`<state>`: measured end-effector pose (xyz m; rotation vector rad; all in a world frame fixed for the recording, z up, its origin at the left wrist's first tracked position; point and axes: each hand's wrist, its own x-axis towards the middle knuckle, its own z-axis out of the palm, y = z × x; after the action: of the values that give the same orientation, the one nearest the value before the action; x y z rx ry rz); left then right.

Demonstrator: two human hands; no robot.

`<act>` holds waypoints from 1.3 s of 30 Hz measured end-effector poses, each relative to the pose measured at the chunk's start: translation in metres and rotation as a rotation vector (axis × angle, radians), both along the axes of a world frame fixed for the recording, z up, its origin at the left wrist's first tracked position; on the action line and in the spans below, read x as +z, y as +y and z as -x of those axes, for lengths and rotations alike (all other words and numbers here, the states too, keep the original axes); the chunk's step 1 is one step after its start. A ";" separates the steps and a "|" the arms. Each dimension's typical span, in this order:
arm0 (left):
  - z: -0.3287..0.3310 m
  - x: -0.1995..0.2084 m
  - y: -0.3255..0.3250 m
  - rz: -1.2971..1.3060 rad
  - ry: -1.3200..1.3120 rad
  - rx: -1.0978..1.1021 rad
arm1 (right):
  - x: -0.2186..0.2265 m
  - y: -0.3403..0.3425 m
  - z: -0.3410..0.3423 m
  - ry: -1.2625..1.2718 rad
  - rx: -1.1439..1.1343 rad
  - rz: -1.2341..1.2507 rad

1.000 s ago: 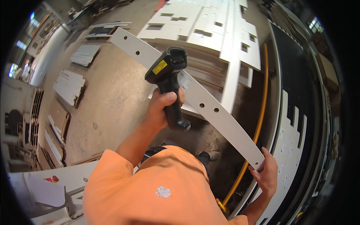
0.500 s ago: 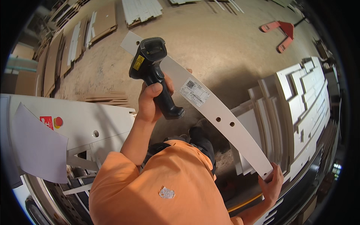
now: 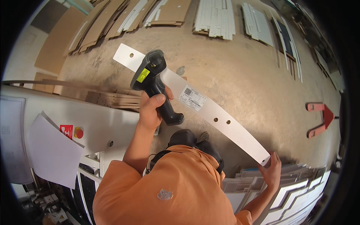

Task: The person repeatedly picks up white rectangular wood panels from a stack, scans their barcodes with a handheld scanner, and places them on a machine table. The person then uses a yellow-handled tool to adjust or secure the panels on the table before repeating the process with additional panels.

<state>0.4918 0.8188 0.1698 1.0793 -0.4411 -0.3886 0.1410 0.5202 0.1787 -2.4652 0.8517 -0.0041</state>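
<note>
My left hand [image 3: 150, 110] is closed round the handle of a black barcode scanner [image 3: 154, 80] with a yellow label on its side. A fingertip of it shows past the far edge of a long white panel strip [image 3: 240, 134], behind the scanner. This strip has several drilled holes and slants from upper left down to the right. A printed white label [image 3: 192, 98] with a square code is stuck near its middle, just right of the scanner. My right hand [image 3: 272, 168] pinches the strip's lower right end, thumb and fingers on either side.
On my left stands a white machine or bench [image 3: 112, 123] with a red stop button [image 3: 78, 132] and a hanging paper sheet [image 3: 54, 152]. White panels [image 3: 285, 191] are stacked at lower right. More panels [image 3: 214, 18] lie along the far floor. A red pallet jack [image 3: 323, 119] stands right.
My view has turned to the right, so the pallet jack and floor stacks sit elsewhere in the picture. Both hands keep their holds on the scanner and the strip.
</note>
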 end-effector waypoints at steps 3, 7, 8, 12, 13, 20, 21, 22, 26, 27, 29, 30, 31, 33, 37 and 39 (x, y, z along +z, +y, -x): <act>-0.055 -0.010 0.008 0.027 0.036 0.122 | -0.007 -0.042 -0.107 0.042 0.080 -0.070; -0.144 -0.046 0.013 0.007 0.130 0.256 | -0.025 -0.082 -0.240 0.063 0.234 -0.073; -0.167 -0.060 0.013 0.004 0.149 0.301 | -0.032 -0.086 -0.268 0.038 0.273 -0.067; -0.265 -0.099 0.000 -0.266 0.355 0.326 | -0.079 -0.094 -0.349 0.116 0.286 -0.126; -0.296 -0.107 -0.012 -0.277 0.473 0.352 | -0.094 -0.094 -0.370 0.169 0.275 -0.179; -0.428 -0.150 -0.028 -0.707 0.450 0.084 | -0.205 -0.082 -0.487 0.449 0.197 -0.166; -0.445 -0.161 -0.031 -0.657 0.421 0.111 | -0.222 -0.081 -0.505 0.483 0.173 -0.128; -0.463 -0.173 -0.031 -0.627 0.412 0.142 | -0.238 -0.080 -0.525 0.529 0.147 -0.083; -0.540 -0.226 0.004 -0.879 0.258 0.275 | -0.295 -0.094 -0.607 0.774 0.039 -0.045; -0.561 -0.244 0.016 -0.987 0.238 0.343 | -0.308 -0.104 -0.632 0.851 0.022 -0.064; -0.595 -0.287 0.049 -1.226 0.128 0.481 | -0.330 -0.123 -0.683 0.831 -0.027 -0.090; -0.608 -0.308 0.068 -1.360 0.066 0.536 | -0.337 -0.128 -0.703 0.855 -0.064 -0.086; -0.613 -0.324 0.088 -1.483 0.187 0.497 | -0.343 -0.137 -0.733 0.894 -0.106 -0.170; -0.616 -0.341 0.131 -1.631 0.592 0.351 | -0.354 -0.144 -0.802 0.880 -0.065 -0.182; -0.591 -0.326 0.179 -1.575 1.324 0.500 | -0.369 -0.137 -0.966 0.800 0.022 -0.172; -0.590 -0.314 0.187 -1.460 1.518 0.582 | -0.374 -0.122 -1.053 0.647 0.130 -0.160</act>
<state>1.0820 1.0060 -0.1438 1.7844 1.7363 -0.8888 1.1942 0.3980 -0.1956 -2.3775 0.8921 0.9112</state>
